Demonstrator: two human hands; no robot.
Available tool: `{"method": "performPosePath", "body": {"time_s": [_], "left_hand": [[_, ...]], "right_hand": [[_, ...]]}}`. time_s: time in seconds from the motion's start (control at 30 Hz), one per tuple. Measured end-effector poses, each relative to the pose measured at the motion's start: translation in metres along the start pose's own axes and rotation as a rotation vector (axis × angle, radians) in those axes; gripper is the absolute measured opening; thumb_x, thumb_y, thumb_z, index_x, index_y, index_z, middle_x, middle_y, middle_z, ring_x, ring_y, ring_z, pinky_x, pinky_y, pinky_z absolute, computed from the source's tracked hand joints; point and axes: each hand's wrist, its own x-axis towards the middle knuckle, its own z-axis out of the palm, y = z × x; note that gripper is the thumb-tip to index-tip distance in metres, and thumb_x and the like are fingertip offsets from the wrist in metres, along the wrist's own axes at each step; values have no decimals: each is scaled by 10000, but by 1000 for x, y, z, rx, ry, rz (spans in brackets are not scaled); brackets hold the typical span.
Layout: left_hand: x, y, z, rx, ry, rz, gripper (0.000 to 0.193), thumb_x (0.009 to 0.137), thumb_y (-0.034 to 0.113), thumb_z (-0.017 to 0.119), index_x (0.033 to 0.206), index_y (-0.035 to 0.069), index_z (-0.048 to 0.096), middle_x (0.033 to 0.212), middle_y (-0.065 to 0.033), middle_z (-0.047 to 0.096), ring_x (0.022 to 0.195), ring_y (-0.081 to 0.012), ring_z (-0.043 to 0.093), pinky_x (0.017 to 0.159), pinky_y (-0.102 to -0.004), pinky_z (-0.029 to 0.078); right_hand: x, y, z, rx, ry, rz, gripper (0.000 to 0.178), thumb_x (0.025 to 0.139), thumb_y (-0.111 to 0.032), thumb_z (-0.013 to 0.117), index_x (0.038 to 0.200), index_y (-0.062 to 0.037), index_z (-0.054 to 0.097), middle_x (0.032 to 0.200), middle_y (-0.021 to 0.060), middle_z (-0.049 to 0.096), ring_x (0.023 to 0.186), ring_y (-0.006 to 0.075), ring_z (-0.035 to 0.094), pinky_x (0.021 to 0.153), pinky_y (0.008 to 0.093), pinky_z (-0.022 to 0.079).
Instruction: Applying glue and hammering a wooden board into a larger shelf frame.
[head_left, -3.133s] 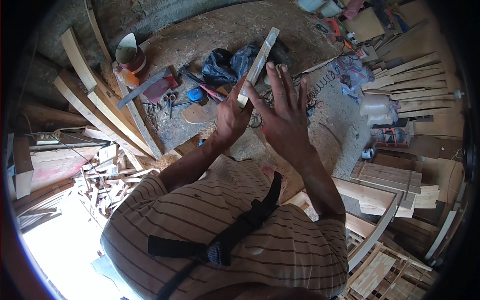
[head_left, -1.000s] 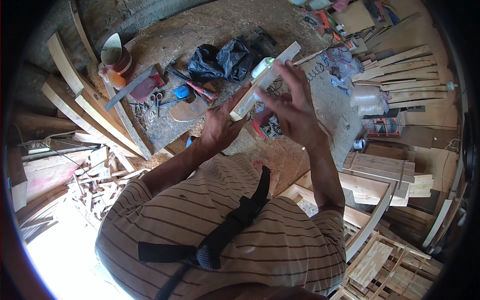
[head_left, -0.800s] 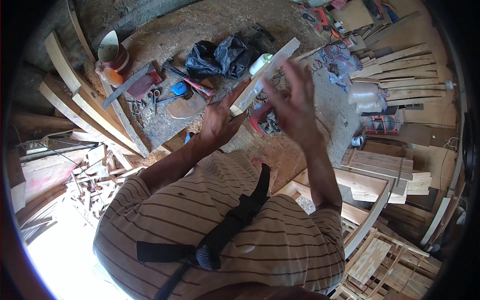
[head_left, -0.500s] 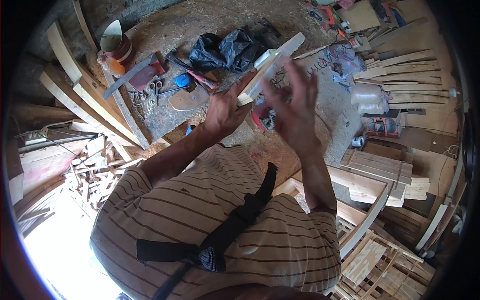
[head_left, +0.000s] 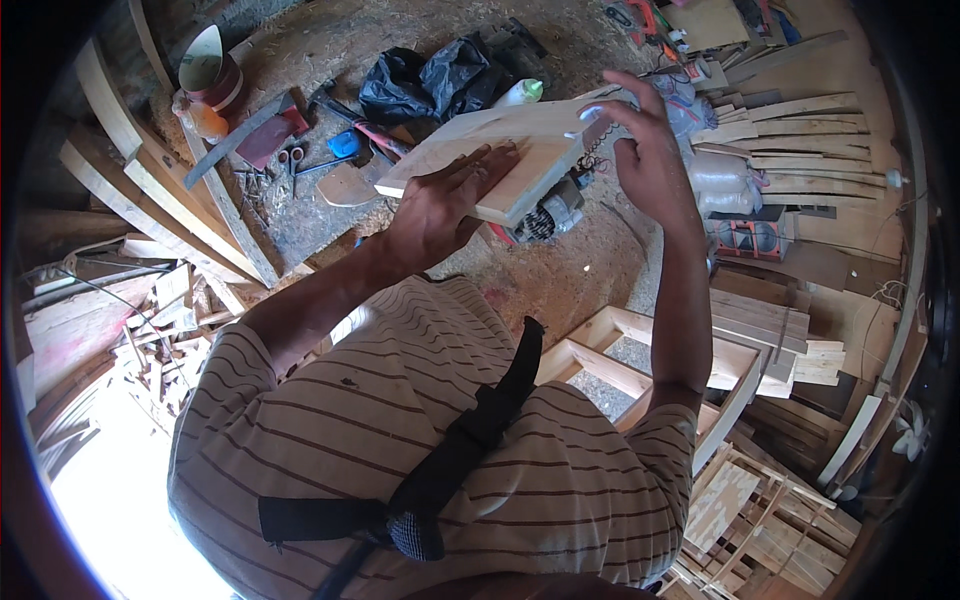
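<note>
My left hand (head_left: 440,205) grips a pale wooden board (head_left: 500,140) by its near left side, its fingers lying over the broad upper face. The board is held up, tilted, above the workbench. My right hand (head_left: 648,155) is raised at the board's right end, fingers apart and bent, holding nothing. A whitish smear shows at a fingertip beside the board's end edge; whether the finger touches the wood I cannot tell. Behind the board lies a white bottle with a green tip (head_left: 522,93). Partly hidden beneath the board is a power tool (head_left: 545,222).
Black plastic bags (head_left: 435,82), a blue tape measure (head_left: 345,143), scissors (head_left: 291,160) and a hammer (head_left: 330,105) lie on the dusty workbench. Long planks (head_left: 165,205) lean at left. A wooden frame (head_left: 610,350) stands near my right side, with stacked wood strips (head_left: 810,130) beyond.
The board has turned from nearly edge-on to show its broad face. My right hand has moved right, toward the board's far end. My left hand still holds the board.
</note>
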Motion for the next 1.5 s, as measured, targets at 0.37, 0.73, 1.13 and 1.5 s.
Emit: {"method": "performPosePath", "body": {"time_s": [0.37,0.73,1.13,1.5], "left_hand": [[-1,-3,3,-51,-1,-120,755,713,-20,715,1425,21,469,1317,-238,590,1178,-416,593,979,-447,505],[3,-1,17,-133,124,-222,587,836,-1,656,1401,58,510,1033,-233,700,894,-379,706,744,-419,549],[19,-12,10,-115,258,-442,402,866,91,687,1240,-17,585,852,-238,689,785,-366,710,672,-401,545],[0,-131,-13,-1394,899,-886,474,1058,412,379,1389,83,463,1333,-137,556,1233,-317,556,1015,-495,493]], "right_hand": [[-15,-6,4,559,27,-27,487,735,141,400,1121,14,669,1451,146,475,1350,280,460,1115,389,381],[-31,-48,73,342,319,-46,712,694,68,402,1355,-97,608,1591,194,237,1491,350,219,1212,505,188],[-41,-72,88,1112,591,-45,575,776,62,487,1330,-44,600,1571,249,305,1494,373,226,1237,499,102],[-90,-33,17,1341,890,105,706,735,40,463,1440,14,451,1572,267,290,1496,351,235,1251,465,90]]}}
